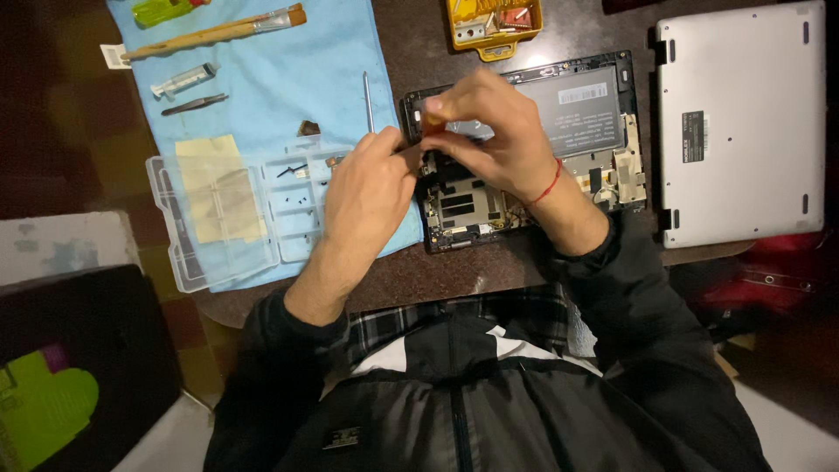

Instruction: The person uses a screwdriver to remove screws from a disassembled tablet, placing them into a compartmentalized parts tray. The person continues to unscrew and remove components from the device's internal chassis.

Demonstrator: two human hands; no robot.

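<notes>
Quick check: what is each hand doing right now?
Left hand: fingers curled beside the opened laptop; hold cannot be told.
Right hand: shut on an orange-handled tool.

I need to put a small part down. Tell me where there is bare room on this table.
Bare blue cloth lies between the brush above and the clear parts box below. Bare tabletop runs between the cloth and the yellow tray. It is crowded where the left hand and right hand meet over the opened laptop.
</notes>
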